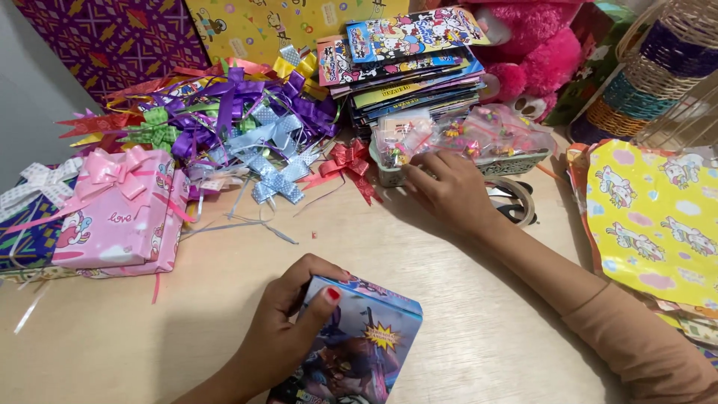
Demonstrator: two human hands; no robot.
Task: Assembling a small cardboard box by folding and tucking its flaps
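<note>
Blue box (359, 344) near table (464, 299) front edge, left hand (288, 329) clamped on its top corner; right hand (449, 191) curled, fingers touching small basket (516, 161) of wrapped trinkets; best keep the box pinned flat; ribbon bows (239, 123) piled beyond.

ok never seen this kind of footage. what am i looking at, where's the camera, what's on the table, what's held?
One picture, from a camera worn on a person's head, looking down at their own bare hands over a wooden table. The left hand grips a blue printed box. The right hand reaches to a small tray of little bagged items, fingers curled at its edge; what it grips can't be made out. Also there: a pile of ribbon bows, a pink wrapped gift, a stack of booklets, yellow wrapping paper.
</note>
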